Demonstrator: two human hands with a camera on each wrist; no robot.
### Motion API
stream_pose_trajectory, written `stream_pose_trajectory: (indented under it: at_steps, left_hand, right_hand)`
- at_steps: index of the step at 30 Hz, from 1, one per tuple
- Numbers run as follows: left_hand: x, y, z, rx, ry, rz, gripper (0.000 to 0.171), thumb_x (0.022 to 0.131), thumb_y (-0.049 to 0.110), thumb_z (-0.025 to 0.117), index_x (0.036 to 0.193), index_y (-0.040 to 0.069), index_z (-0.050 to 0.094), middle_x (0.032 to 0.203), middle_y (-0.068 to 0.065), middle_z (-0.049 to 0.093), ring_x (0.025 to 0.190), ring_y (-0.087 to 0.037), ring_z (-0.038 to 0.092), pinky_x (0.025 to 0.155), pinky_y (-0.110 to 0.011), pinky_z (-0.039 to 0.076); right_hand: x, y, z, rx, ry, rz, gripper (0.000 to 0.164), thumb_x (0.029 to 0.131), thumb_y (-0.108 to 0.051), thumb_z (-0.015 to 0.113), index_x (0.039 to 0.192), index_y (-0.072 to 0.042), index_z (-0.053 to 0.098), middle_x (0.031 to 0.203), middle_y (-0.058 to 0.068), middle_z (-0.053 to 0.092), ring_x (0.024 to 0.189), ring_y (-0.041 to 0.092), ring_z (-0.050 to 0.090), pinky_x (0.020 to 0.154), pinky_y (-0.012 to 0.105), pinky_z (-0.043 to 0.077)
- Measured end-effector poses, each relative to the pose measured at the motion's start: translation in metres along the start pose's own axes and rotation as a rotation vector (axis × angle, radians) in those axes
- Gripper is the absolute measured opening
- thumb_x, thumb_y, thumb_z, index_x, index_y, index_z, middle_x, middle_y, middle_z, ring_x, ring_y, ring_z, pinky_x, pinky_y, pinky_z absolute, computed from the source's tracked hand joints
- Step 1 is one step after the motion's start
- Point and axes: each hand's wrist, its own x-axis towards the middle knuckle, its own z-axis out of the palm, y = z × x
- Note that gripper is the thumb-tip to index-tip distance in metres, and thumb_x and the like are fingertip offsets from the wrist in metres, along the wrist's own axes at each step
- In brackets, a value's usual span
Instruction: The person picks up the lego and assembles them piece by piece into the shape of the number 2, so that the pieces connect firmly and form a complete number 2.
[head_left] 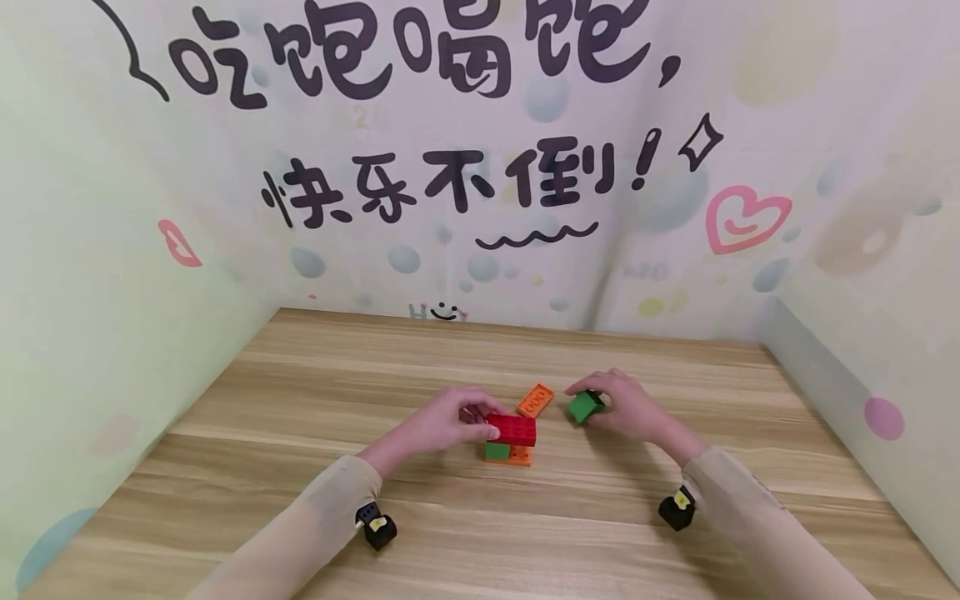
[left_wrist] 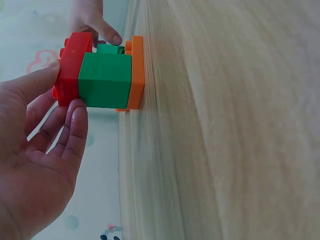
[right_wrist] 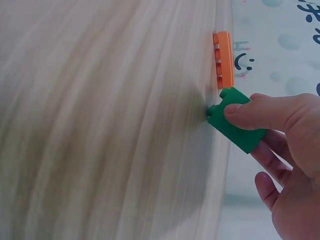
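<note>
My left hand (head_left: 450, 421) pinches a red building brick (head_left: 514, 429) between thumb and fingers. The red brick lies across the top of a green brick (left_wrist: 105, 80), which sits on an orange plate (left_wrist: 136, 75) on the table. To the right, my right hand (head_left: 626, 404) holds another green brick (right_wrist: 237, 120) between thumb and fingers. That brick is tilted, with its studs turned down close to the tabletop. Between the two hands a second orange plate (head_left: 535, 401) lies upside down, its hollow underside showing in the head view.
The wood-grain table (head_left: 480, 533) reaches back to a printed cloth wall (head_left: 480, 275) with large lettering. Cloth side walls stand at left and right. Small black devices (head_left: 377, 527) are strapped at both wrists.
</note>
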Motion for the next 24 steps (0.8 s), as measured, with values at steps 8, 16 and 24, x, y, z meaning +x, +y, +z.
stream_pose_trajectory:
  at_steps: [8,16,24]
  left_hand:
    - [0.0002,-0.0012,0.0001,-0.001,-0.002,0.010,0.027,0.091,0.020,0.072,0.117,0.016,0.071,0.100,-0.001,0.069,0.089,-0.009,0.059,0.080,-0.023,0.052]
    - [0.0006,-0.0032,0.0010,-0.007,0.002,0.008,0.027,0.091,0.022,0.072,0.117,0.016,0.072,0.099,-0.001,0.069,0.089,-0.010,0.059,0.080,-0.023,0.052]
    - [0.0005,-0.0016,0.0013,-0.007,0.005,-0.002,0.027,0.091,0.021,0.072,0.117,0.015,0.071,0.099,-0.001,0.069,0.088,-0.010,0.059,0.080,-0.023,0.052]
  right_hand:
    - [-0.0035,0.0016,-0.0063,-0.068,-0.031,0.038,0.041,0.077,-0.005,0.081,0.116,-0.015,0.071,0.118,0.010,0.070,0.104,0.030,0.060,0.086,0.047,0.049]
    - [-0.0047,0.0032,-0.0081,-0.091,-0.042,0.073,0.038,0.078,-0.009,0.082,0.113,-0.016,0.072,0.115,0.008,0.072,0.101,0.027,0.060,0.087,0.048,0.050]
    - [-0.0050,0.0080,-0.0096,0.034,-0.010,0.077,0.041,0.079,-0.008,0.080,0.119,-0.012,0.070,0.114,0.009,0.071,0.101,0.026,0.063,0.088,0.051,0.053]
